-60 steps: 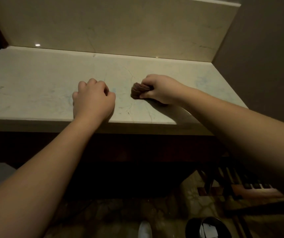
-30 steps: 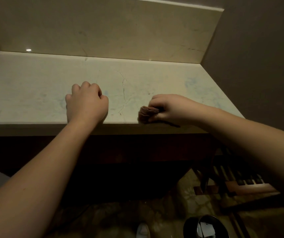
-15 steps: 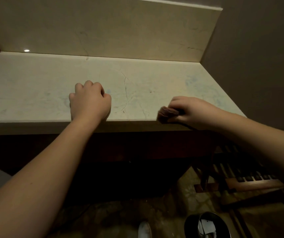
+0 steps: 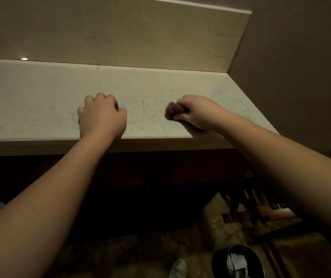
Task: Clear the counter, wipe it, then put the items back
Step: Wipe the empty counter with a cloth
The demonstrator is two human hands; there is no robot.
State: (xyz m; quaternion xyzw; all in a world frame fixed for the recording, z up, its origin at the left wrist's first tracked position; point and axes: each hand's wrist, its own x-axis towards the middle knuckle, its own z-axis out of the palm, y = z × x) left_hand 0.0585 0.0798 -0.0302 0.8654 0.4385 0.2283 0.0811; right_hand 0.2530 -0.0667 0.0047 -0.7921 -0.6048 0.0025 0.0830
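Counter under wipe, cloth in right hand.
Right hand (image 4: 197,112) grasped a brown cloth (image 4: 172,111) pressed on the counter (image 4: 40,109); left hand (image 4: 102,117) rested beside it, well apart, clenched and holding nothing, near the front edge.

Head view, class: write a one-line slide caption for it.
Right hand grips a brown cloth on the marble counter, while the left hand rests beside it as a fist.

On the floor — a round black bin (image 4: 238,262) beside a slatted wooden rack (image 4: 260,209).
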